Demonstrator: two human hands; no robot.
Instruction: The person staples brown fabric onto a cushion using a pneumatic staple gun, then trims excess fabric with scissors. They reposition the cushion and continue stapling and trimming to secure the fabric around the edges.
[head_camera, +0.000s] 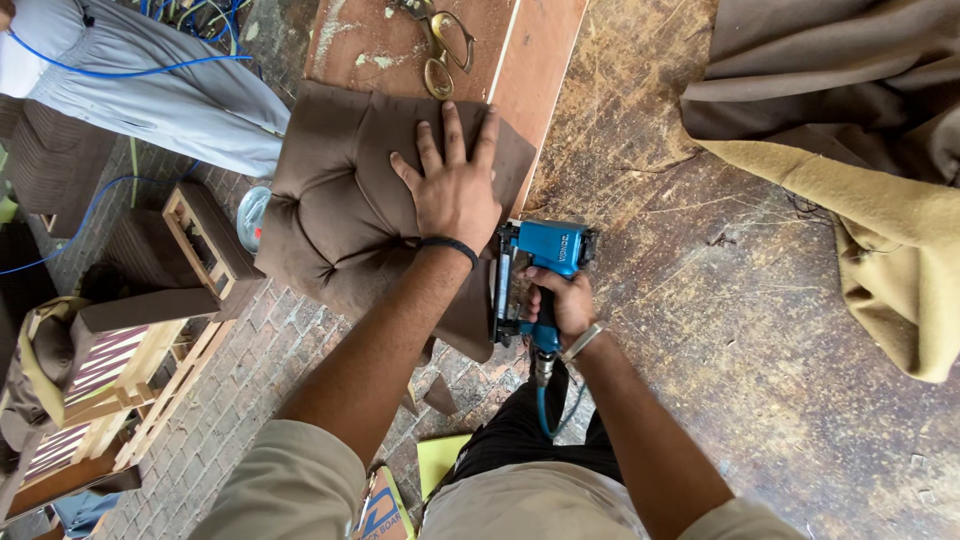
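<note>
A brown tufted cushion panel (340, 210) lies on the corner of a worn wooden workbench (680, 260). My left hand (455, 185) presses flat on its top, fingers spread, a black band at the wrist. My right hand (562, 305) grips the handle of a blue pneumatic staple gun (535, 265), whose nose sits against the cushion's right edge. A blue air hose (545, 405) hangs from the gun's handle.
Scissors (440, 45) lie on a reddish board (400, 40) beyond the cushion. Brown and tan fabric (860, 150) is heaped at the right. Another person in light clothes (150, 80) is at the upper left. Wooden frames (130, 370) stand on the brick floor at the left.
</note>
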